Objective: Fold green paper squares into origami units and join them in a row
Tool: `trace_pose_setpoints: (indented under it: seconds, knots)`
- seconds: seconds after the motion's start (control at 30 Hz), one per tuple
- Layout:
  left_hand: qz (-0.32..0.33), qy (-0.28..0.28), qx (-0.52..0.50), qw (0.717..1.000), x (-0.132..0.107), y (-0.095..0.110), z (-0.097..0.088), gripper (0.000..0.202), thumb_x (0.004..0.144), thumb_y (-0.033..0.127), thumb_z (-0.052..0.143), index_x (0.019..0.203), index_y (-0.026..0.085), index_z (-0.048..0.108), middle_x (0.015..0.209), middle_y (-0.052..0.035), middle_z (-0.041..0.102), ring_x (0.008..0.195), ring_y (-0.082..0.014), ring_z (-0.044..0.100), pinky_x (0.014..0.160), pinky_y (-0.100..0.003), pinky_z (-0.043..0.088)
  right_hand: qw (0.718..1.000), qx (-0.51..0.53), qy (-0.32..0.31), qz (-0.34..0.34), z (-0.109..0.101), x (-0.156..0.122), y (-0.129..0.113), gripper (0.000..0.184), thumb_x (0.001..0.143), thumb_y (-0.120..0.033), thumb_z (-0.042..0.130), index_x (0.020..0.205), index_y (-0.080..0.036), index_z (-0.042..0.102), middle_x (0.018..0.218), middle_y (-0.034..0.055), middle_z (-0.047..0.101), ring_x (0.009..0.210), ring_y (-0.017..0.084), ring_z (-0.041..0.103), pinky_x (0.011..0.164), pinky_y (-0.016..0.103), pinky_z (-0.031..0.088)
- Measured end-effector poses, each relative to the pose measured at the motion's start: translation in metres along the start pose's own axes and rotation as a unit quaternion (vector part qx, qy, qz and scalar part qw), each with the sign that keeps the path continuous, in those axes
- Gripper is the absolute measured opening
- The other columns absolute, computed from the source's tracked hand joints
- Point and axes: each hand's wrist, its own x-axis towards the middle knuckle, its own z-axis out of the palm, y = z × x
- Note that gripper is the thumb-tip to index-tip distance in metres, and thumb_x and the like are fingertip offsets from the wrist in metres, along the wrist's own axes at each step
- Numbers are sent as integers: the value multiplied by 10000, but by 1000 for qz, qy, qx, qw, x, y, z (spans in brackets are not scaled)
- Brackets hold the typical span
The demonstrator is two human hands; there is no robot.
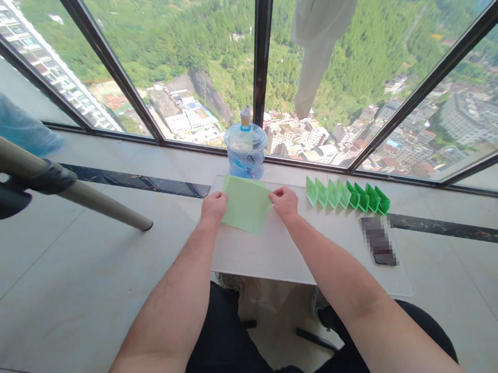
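Note:
A light green sheet of paper (247, 204) lies on a low white table (275, 253) in front of me. My left hand (214, 207) pinches the sheet's left edge with closed fingers. My right hand (283, 202) pinches its right edge the same way. To the right of the sheet stands a row of several folded green paper pieces (347, 195), upright and side by side. A dark phone (378, 240) lies flat on the table below that row.
A large blue water jug (246, 150) stands just behind the table by the window frame. A padded pole (59, 181) slants across the floor at the left. A pale cloth (319, 37) hangs at the glass. My knees are under the table's near edge.

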Motion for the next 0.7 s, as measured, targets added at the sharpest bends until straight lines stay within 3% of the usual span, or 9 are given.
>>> trace_pose_setpoints:
  seconds: [0.3, 0.4, 0.5, 0.7]
  knots:
    - [16, 53, 105, 993, 16, -10, -22, 174, 763, 277, 551, 609, 199, 569, 650, -56, 597, 752, -232, 580, 705, -311, 401, 1000, -4, -15, -26, -18, -6, -1, 163, 705, -337, 620, 799, -209, 657, 717, 15, 688, 716, 187, 636, 666, 298, 512]
    - [14, 66, 120, 990, 21, -12, -25, 81, 739, 258, 598, 739, 189, 640, 802, -108, 686, 880, -280, 627, 802, -341, 435, 999, 7, -41, -33, -36, -15, 1, 230, 687, -323, 636, 878, -204, 683, 704, 0, 678, 677, 166, 612, 642, 294, 509]
    - [16, 76, 124, 989, 24, -13, -25, 226, 706, 231, 650, 920, 168, 686, 956, -157, 724, 971, -316, 648, 882, -379, 458, 997, 40, -66, -16, -57, -27, 3, 214, 668, -335, 652, 826, -195, 684, 661, -7, 648, 605, 149, 573, 577, 284, 486]
    - [27, 103, 144, 984, 24, -13, -24, 265, 709, 181, 653, 970, 158, 697, 966, -180, 728, 997, -348, 650, 903, -448, 466, 993, 77, -87, 16, -94, -51, 6, 184, 643, -336, 672, 758, -193, 665, 589, -32, 602, 493, 118, 511, 485, 267, 428]
